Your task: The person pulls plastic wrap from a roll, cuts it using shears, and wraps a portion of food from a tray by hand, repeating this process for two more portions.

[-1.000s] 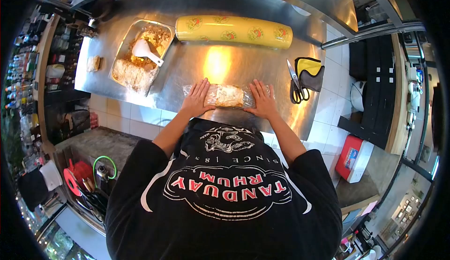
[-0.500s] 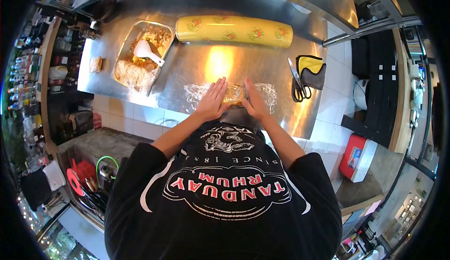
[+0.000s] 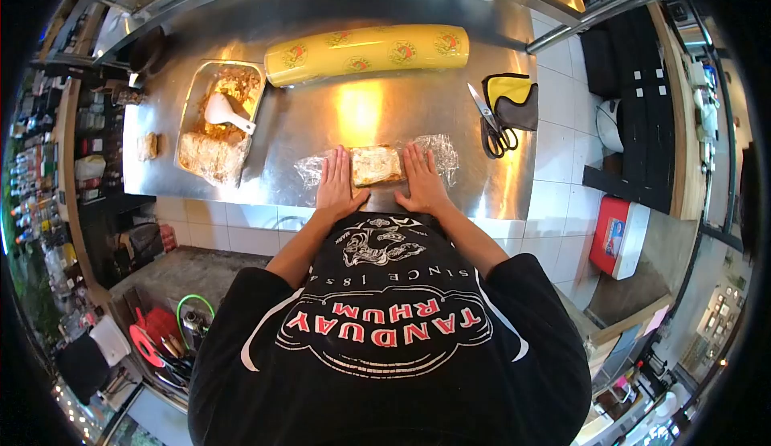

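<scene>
A small rectangular food packet in clear plastic wrap point(image 3: 376, 165) lies on the steel table close to my body. My left hand point(image 3: 336, 181) rests flat at its left side, palm down with fingers stretched forward. On the other side my right hand point(image 3: 422, 177) lies flat, fingers extended, over the wrap's loose right part. Crinkled plastic film point(image 3: 440, 153) spreads outward from the packet beneath both hands. Neither hand grips anything.
A yellow roll of cling film point(image 3: 368, 54) lies across the back. A metal tray point(image 3: 259, 84) with chopped food, wrapped packets and a white scoop point(image 3: 225, 112) stands left. Black-handled scissors point(image 3: 491, 124) and a yellow-grey cloth point(image 3: 512, 100) lie right. A small packet point(image 3: 147, 146) sits far left.
My hands have moved apart to the packet's two sides and pressed flat, so its top now shows more fully. The view has shifted slightly.
</scene>
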Demonstrator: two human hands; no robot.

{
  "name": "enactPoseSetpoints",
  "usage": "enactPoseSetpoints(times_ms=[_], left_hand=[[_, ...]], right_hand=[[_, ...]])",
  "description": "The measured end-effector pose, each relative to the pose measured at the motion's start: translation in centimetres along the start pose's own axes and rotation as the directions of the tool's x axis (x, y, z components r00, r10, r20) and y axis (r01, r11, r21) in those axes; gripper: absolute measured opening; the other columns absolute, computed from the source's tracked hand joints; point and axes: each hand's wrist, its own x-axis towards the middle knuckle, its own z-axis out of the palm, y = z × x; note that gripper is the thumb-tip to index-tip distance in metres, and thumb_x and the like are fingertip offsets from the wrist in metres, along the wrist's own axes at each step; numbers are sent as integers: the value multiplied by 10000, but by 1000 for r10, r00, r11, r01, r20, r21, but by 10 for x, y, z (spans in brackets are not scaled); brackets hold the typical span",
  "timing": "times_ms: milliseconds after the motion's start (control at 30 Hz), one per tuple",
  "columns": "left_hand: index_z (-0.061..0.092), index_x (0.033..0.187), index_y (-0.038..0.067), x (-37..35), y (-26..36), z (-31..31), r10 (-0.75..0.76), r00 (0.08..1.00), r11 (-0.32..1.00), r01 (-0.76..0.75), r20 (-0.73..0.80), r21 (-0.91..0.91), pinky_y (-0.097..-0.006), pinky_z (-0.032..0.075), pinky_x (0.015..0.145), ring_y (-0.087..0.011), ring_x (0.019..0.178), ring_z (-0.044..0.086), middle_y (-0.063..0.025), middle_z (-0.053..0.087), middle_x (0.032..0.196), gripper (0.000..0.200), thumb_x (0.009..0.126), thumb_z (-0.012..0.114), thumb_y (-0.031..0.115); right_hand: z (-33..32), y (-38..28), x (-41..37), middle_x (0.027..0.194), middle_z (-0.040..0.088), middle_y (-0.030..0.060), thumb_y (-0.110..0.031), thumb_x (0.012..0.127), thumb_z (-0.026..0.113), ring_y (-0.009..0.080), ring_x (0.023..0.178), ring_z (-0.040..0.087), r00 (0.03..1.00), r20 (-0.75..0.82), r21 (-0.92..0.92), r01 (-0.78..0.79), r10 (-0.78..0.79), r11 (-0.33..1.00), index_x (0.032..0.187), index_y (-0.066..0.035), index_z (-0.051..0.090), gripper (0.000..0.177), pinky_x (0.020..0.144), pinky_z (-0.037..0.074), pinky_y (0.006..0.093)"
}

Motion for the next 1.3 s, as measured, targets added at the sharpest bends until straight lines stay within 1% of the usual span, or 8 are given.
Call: enactPoseSetpoints(times_ms=[333, 500, 567, 733, 833, 900, 1000, 1300], left_hand=[[149, 1446, -94, 3, 13, -20, 43, 992, 993, -55, -121, -102, -462, 74, 1170, -335, 1443, 124, -249, 159, 1530, 942, 838, 552, 501], [235, 1450, -25, 27, 38, -41, 233, 972, 972, -233, 40, -13, -464, 113, 1165, -298, 1434, 186, -184, 221, 1530, 776, 873, 545, 392], [281, 1440, -6, 36, 41, -37, 419, 901, 907, -420, 114, -13, -467, 115, 1166, -290, 1429, 204, -168, 238, 1529, 726, 876, 558, 358], [326, 1423, 6, 37, 36, -32, 446, 889, 895, -444, 104, -48, -449, 156, 1160, -267, 1412, 246, -141, 295, 1508, 718, 840, 574, 343], [331, 1419, 7, 34, 32, -32, 452, 889, 891, -448, 69, -69, -450, 155, 1160, -266, 1411, 245, -142, 299, 1505, 720, 832, 579, 343], [331, 1417, 5, 32, 30, -31, 462, 885, 884, -454, 55, -113, -454, 155, 1159, -267, 1408, 249, -146, 301, 1502, 733, 823, 587, 348], [329, 1416, 3, 32, 28, -32, 467, 884, 878, -462, 10, -123, -456, 160, 1158, -267, 1399, 266, -149, 307, 1497, 739, 819, 592, 351], [400, 1369, -9, 25, 12, -15, 437, 894, 885, -408, 98, -227, -499, 144, 1156, -332, 1403, 234, -197, 308, 1478, 720, 808, 622, 385]], right_hand=[[-15, -3, 2, 1515, 236, 210, -464, 773, 575, 345, 1432, 161, 999, 21, -114, -35, 38, 993, 1435, 30, 274, 879, 1135, 83, 574], [-36, 30, 10, 1303, 489, 95, -256, 766, 635, 297, 1186, 450, 895, -151, 21, -421, 420, 907, 1315, -84, 455, 602, 1004, 308, 547], [-26, 41, 11, 1221, 518, 88, -253, 783, 623, 290, 1135, 467, 900, -143, 25, -413, 412, 910, 1248, -95, 497, 507, 962, 330, 541], [-11, 64, 16, 1060, 564, 72, -254, 821, 606, 286, 1088, 481, 907, -19, -49, -420, 420, 906, 1062, -115, 591, 279, 894, 374, 527], [-15, 72, 13, 1009, 605, 94, -242, 842, 598, 296, 1017, 539, 920, -171, 27, -352, 352, 935, 983, -80, 603, 214, 851, 426, 482], [-47, 62, 12, 932, 644, 123, -215, 863, 590, 309, 879, 611, 861, 63, 412, -483, 504, 773, 963, -45, 590, 198, 770, 483, 417], [-92, 28, 18, 834, 662, 147, -197, 873, 584, 322, 759, 646, 862, 53, 565, -443, 505, 696, 944, -31, 581, 180, 689, 504, 384], [-50, -108, 81, 804, 649, 168, -107, 830, 587, 367, 749, 633, 921, -153, 513, -237, 359, 825, 904, -48, 573, 96, 680, 502, 432]])
